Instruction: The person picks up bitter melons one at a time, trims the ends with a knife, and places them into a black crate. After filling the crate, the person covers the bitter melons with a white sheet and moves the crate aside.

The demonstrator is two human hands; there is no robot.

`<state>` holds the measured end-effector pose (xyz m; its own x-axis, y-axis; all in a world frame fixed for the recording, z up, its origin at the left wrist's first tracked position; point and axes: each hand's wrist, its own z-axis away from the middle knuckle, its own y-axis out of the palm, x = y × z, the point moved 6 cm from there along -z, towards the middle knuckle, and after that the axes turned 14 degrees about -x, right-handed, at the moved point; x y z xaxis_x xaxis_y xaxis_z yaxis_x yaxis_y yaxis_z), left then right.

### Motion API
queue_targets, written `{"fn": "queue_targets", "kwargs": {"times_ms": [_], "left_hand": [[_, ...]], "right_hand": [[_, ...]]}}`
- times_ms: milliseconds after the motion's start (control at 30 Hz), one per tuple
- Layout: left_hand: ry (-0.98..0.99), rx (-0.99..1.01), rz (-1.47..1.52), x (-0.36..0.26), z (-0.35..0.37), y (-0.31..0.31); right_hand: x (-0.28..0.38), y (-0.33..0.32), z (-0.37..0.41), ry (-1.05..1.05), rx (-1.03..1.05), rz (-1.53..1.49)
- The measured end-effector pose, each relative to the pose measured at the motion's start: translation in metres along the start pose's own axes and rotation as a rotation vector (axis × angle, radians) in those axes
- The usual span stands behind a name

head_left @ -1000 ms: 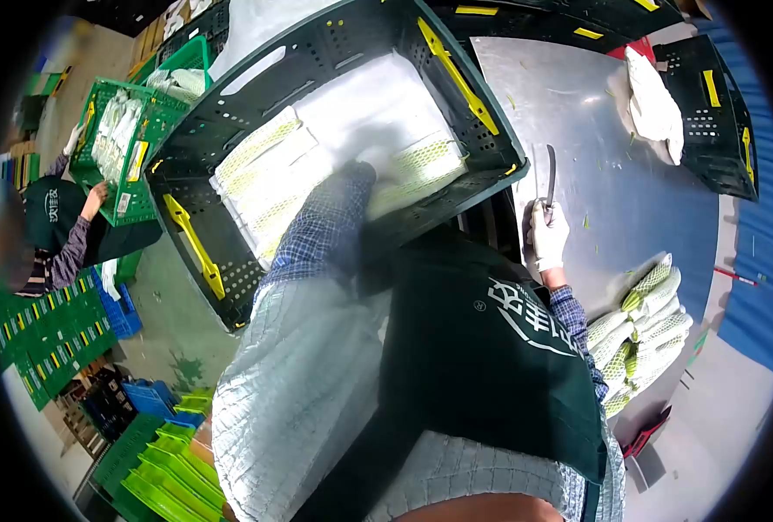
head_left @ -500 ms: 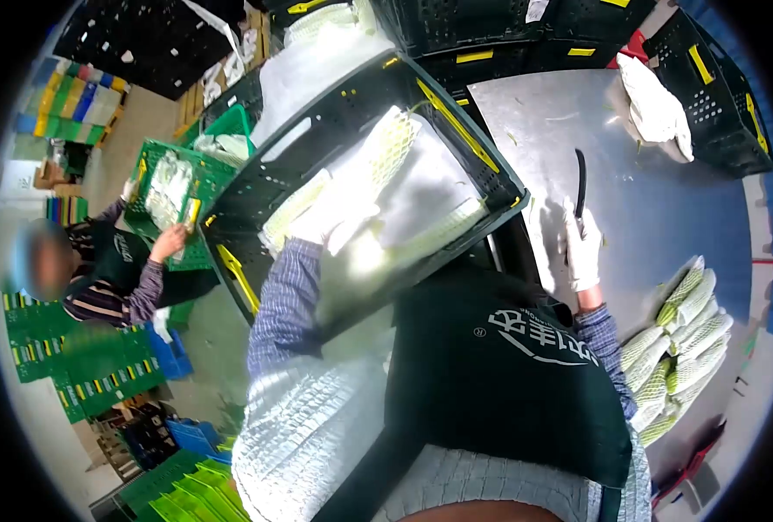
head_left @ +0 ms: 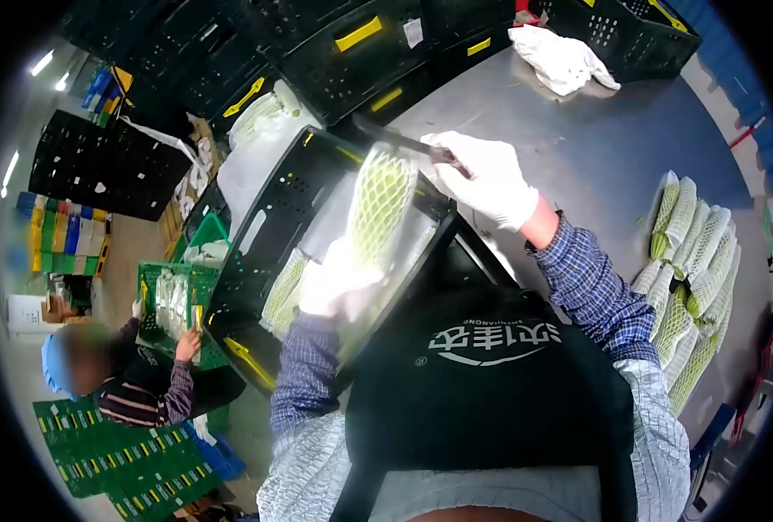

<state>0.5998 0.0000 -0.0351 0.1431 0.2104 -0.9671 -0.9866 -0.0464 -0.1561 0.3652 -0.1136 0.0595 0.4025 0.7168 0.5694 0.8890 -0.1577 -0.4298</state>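
My left hand [head_left: 338, 283], in a white glove and partly washed out by glare, is closed around a long green vegetable in a white foam net [head_left: 382, 200], held tilted up over the black crate [head_left: 251, 230]. My right hand [head_left: 491, 178], also gloved, grips a knife [head_left: 443, 155] with a dark blade pointing left. The blade passes by the upper end of the vegetable; whether it touches cannot be made out. Another netted vegetable [head_left: 282, 300] lies in the crate beside my left hand, on a pale lining.
Several netted vegetables [head_left: 691, 270] are piled on the metal table [head_left: 595, 148] at right. A white cloth bag [head_left: 560, 61] lies at its far side. Black crates [head_left: 360, 65] are stacked ahead. At left a person [head_left: 143, 383] handles a green crate [head_left: 147, 283].
My left hand has raised a netted vegetable from the crate toward me. My right hand has swung left with the knife, from over the table to the vegetable's upper end. The view has turned.
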Motion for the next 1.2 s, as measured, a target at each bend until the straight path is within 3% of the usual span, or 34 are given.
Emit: {"fn": "queue_targets", "kwargs": {"times_ms": [200,300,433,467,500,533,600,700,767,800,933,967,1000,1033,1100,1133,1200], "left_hand": [[-0.051,0.052,-0.016,0.016,-0.001,0.009],[-0.061,0.064,0.079,0.017,0.0,0.012],[-0.094,0.169,0.187,0.003,-0.002,0.018],[-0.105,0.156,0.238,0.004,-0.002,0.022],[-0.087,0.144,0.213,0.008,-0.003,0.021],[-0.028,0.091,0.102,0.012,-0.006,0.017],[0.057,-0.018,-0.125,0.021,-0.008,0.011],[-0.211,0.029,0.257,0.024,-0.009,0.025],[-0.252,0.102,0.486,0.013,-0.009,0.038],[-0.055,0.244,0.279,0.0,-0.013,0.043],[0.051,0.227,0.208,-0.018,0.001,0.051],[-0.035,0.206,0.373,-0.009,0.005,0.045],[-0.117,0.182,0.538,0.005,0.007,0.035],[0.002,0.057,0.258,0.0,0.003,0.033],[0.135,-0.206,-0.377,-0.008,-0.004,0.026],[0.187,-0.215,-0.365,0.002,-0.009,0.026],[-0.079,-0.054,0.221,0.011,-0.01,0.028]], "right_hand": [[-0.001,-0.011,0.015,0.003,-0.027,0.026],[-0.013,-0.013,0.016,0.073,0.075,0.057],[-0.077,-0.011,0.048,0.191,0.034,0.051],[-0.099,-0.012,0.06,0.262,0.084,0.181],[-0.115,-0.013,0.069,0.338,0.125,0.311],[-0.111,-0.018,0.07,0.401,0.108,0.226],[-0.079,-0.027,0.059,0.271,0.006,0.071],[-0.035,-0.029,0.036,0.209,0.015,-0.024],[-0.022,-0.026,0.032,0.165,0.048,-0.01],[-0.019,-0.024,0.03,0.145,0.061,0.014],[-0.032,-0.023,0.034,0.192,0.07,0.005],[-0.048,-0.02,0.04,0.211,0.05,0.0],[-0.091,-0.015,0.055,0.365,0.048,0.057],[-0.151,-0.011,0.083,0.43,-0.042,0.074],[-0.163,-0.029,0.091,0.697,-0.029,0.168],[-0.143,-0.034,0.077,0.668,-0.015,0.049],[-0.079,-0.039,0.052,0.662,-0.008,-0.205]]}}
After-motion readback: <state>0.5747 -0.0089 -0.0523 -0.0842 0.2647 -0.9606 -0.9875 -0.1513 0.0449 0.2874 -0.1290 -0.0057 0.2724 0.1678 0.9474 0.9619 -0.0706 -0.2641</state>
